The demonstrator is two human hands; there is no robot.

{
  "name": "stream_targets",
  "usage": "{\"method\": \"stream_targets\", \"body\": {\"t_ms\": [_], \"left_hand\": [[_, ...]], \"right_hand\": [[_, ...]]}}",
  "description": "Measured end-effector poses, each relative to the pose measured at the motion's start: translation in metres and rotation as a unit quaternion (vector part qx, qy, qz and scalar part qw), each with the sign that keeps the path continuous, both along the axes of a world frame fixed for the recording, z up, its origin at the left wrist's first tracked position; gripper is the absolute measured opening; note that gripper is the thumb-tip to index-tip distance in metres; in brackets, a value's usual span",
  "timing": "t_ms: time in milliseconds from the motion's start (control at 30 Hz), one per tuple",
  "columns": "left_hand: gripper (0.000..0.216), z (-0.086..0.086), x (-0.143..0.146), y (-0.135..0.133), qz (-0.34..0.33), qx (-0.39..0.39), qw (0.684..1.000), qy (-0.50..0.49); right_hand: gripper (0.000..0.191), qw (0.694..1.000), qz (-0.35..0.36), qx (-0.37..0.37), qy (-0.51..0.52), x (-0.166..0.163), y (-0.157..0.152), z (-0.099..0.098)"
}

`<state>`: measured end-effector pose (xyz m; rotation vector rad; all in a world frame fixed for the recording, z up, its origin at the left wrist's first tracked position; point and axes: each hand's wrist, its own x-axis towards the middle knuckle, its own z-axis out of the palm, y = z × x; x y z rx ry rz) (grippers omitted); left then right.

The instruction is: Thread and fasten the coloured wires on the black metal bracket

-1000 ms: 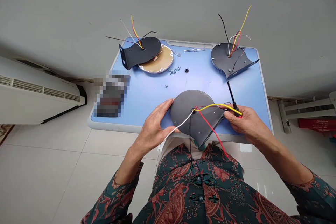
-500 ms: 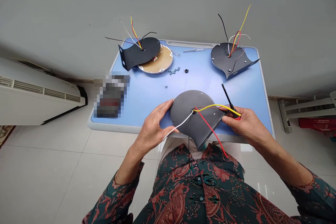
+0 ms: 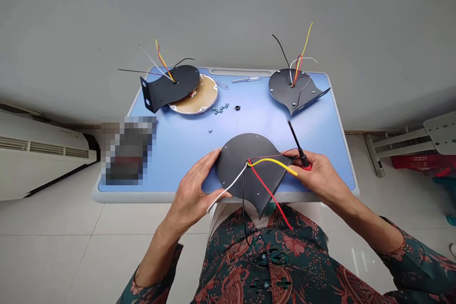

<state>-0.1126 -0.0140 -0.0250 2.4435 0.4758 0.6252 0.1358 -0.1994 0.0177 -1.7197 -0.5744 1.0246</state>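
A black round metal plate (image 3: 237, 159) with a pointed tab lies at the near edge of the blue table (image 3: 185, 137). White, black, red and yellow wires come out of its centre hole. My left hand (image 3: 194, 190) grips the plate's left rim, thumb on top. My right hand (image 3: 317, 175) is closed round a screwdriver (image 3: 297, 145) with a red handle and black shaft, which points up and away. That hand also touches the plate's right edge and the yellow wire's end.
Two more black plates with wire bundles sit at the back: one at back left (image 3: 171, 86) lies over a round brass-coloured disc (image 3: 197, 97), one at back right (image 3: 294, 90). Loose screws (image 3: 220, 109) and a black grommet (image 3: 237, 107) lie between them. A white radiator (image 3: 32, 156) stands on the left.
The screwdriver shaft has tilted further left while my right hand keeps it. The view has shifted, so the whole table sits lower and further left. My left hand stays on the plate.
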Motion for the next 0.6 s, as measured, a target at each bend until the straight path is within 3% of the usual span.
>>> {"method": "stream_targets", "body": {"t_ms": [600], "left_hand": [[0.088,0.003,-0.003,0.001,0.003,0.010,0.999,0.040]], "right_hand": [[0.036,1.000,0.027,-0.011,0.007,-0.003,0.003,0.013]]}}
